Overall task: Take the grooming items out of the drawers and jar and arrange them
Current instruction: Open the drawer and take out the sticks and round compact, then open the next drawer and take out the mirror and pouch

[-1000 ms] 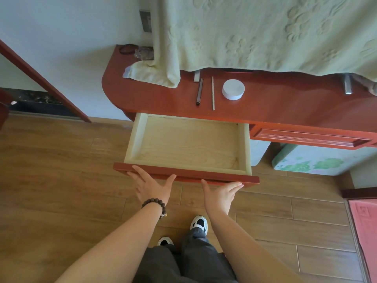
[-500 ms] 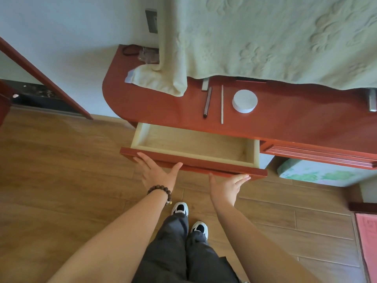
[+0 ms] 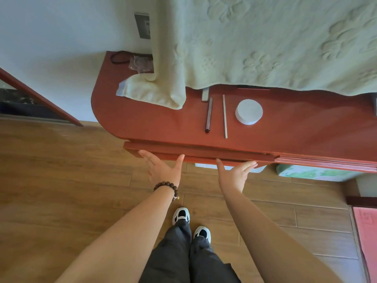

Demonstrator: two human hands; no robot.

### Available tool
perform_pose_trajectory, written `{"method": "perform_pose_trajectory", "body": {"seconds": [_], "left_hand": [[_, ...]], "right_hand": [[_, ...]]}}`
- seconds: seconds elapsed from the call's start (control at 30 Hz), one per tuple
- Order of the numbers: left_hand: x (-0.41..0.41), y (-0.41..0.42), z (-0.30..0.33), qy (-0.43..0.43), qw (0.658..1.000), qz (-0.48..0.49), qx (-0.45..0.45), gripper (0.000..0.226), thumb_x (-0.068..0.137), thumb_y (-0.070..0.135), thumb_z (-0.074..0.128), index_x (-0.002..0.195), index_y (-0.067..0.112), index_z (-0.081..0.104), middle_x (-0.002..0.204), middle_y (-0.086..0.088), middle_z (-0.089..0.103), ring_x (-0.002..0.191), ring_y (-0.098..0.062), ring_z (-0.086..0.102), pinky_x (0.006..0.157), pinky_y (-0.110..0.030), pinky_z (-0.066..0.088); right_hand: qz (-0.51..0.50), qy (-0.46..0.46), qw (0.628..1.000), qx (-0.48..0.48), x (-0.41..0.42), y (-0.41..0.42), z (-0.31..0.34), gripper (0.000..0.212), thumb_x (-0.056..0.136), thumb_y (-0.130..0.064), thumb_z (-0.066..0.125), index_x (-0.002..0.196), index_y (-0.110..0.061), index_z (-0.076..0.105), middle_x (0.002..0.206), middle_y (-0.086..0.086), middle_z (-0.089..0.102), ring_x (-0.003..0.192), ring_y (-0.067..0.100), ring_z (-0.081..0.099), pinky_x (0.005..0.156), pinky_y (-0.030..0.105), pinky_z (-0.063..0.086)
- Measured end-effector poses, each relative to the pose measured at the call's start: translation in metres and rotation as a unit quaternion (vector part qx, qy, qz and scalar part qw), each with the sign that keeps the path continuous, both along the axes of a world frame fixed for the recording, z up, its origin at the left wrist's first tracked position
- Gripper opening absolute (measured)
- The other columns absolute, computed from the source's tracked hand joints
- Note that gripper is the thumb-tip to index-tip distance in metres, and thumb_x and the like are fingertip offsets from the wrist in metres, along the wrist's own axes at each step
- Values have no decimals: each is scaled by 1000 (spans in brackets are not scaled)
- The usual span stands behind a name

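Red-brown wood covers the table (image 3: 142, 119), which has a rounded left end. Its drawer (image 3: 193, 153) is pushed in almost flush, only the front panel shows under the table edge. The left hand (image 3: 163, 170) is flat against the left part of the drawer front, fingers spread and pointing up, with a bracelet (image 3: 166, 187) of dark beads on the wrist. The right hand (image 3: 235, 172) is pressed flat against the drawer front further right, thumb up. Neither grip closes on anything; both are released and the palms only touch the panel.

On the table top, far from the hands, three grooming items lie in a row: a dark brown stick (image 3: 209, 115), just right of it a thin pale stick (image 3: 224, 116), and then a white round jar (image 3: 248, 111) with its lid on. The two sticks lie parallel and apart. A pale green blanket (image 3: 265, 41) hangs over the far side of the table, and its corner rests on the table top to the left of the sticks. The floor (image 3: 61, 180) below is of wood planks.
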State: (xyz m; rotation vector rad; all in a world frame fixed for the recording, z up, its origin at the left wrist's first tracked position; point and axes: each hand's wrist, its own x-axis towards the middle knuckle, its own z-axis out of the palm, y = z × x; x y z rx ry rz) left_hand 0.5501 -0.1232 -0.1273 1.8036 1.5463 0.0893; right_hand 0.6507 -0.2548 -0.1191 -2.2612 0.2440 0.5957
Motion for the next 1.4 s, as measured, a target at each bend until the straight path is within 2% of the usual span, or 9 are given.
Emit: {"method": "perform_pose_trajectory", "body": {"seconds": [0.2,0.4,0.57,0.73,0.8,0.93,1.07,1.23,1.4], "left_hand": [[2,21,-8,-19,999,-33,-18,131,48,97,35,133,33,-42,160,-6,-4,134,-36,39,94,-52,49],[5,28,-2,-15,998,-52,-36,135,47,97,35,142,24,-28,160,-9,2,138,-32,34,100,-54,44],[0,30,2,13,997,-73,-32,128,53,96,34,142,27,-26,160,-10,5,129,-37,45,91,-55,50],[-5,10,14,23,986,-166,4,95,82,67,47,151,15,6,160,-8,3,147,-25,8,111,-49,32],[0,-3,17,31,971,-234,23,85,86,64,43,150,15,14,160,-6,8,147,-22,7,114,-47,27],[20,-38,27,4,932,-361,36,77,91,52,47,150,15,14,159,-2,13,146,-17,9,118,-39,16],[48,-79,43,-27,885,-457,88,73,92,49,47,149,16,16,158,-1,17,146,-17,12,117,-40,20],[79,-131,57,-55,839,-527,124,71,91,48,47,148,16,20,157,-3,22,146,-21,14,115,-46,23],[111,-178,58,-48,824,-545,147,69,92,48,44,149,16,20,157,-2,22,146,-21,12,117,-46,18]], "right_hand": [[22,-9,1000,-6,16,3,1,109,86,-47,62,148,-5,-17,160,5,-15,146,31,16,111,37,26],[50,-10,998,-24,23,3,6,104,89,-41,61,147,-4,-17,159,6,-17,147,25,9,110,33,26],[61,-22,997,-33,22,-2,10,100,90,-41,59,149,-7,-14,160,3,-13,148,24,8,111,33,26],[85,-43,994,-49,20,-23,18,80,93,-38,54,152,-14,5,161,-3,2,147,19,10,114,36,24],[88,-58,993,-57,19,-37,23,73,94,-37,53,151,-14,15,161,-2,10,147,18,10,116,37,21],[84,-68,991,-82,15,-76,37,67,94,-34,52,150,-13,21,159,3,16,147,19,10,120,39,17],[63,-82,989,-103,14,-120,54,62,95,-34,52,148,-15,26,158,2,19,148,18,8,120,37,16],[19,-95,988,-119,25,-173,67,59,95,-32,51,147,-15,28,158,3,20,148,18,7,119,38,16],[-1,-104,989,-105,63,-223,68,57,95,-33,50,145,-14,32,157,4,24,147,19,11,118,38,17]]}}
